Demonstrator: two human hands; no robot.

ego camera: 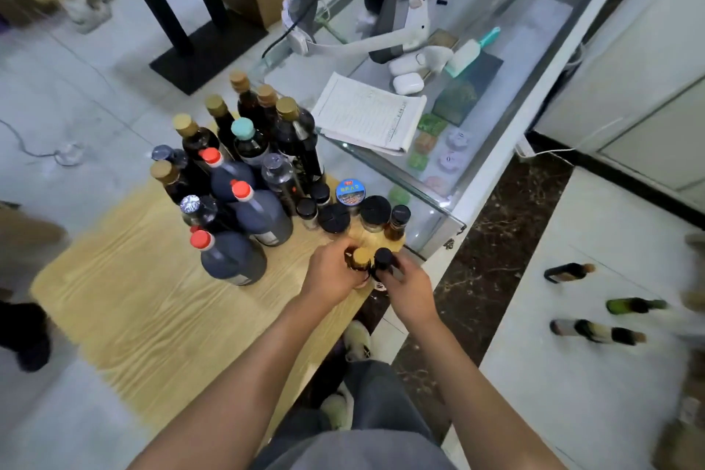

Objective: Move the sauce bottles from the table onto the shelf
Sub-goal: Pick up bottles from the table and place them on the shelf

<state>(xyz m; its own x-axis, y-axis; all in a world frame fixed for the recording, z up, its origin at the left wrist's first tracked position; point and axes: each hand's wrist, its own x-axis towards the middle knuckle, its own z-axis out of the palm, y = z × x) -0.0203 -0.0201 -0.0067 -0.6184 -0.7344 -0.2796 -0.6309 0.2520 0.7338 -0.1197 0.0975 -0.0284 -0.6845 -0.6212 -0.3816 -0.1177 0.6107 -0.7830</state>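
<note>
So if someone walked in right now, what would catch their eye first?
Probably the crowd of dark sauce bottles on the wooden table. Next, at its near right corner, the left hand and right hand each closed on a small bottle. Behind, a white headset lies on the glass counter.

Bare forearms, no sleeves in view — grey trousers (381, 401), pale worn shoes (356, 340) below.

Three red-capped bottles (229, 259), five gold-capped bottles (198, 141) on the table.

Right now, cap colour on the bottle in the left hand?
Gold-tan, on the small bottle in the left hand; head view, the only one.
</note>
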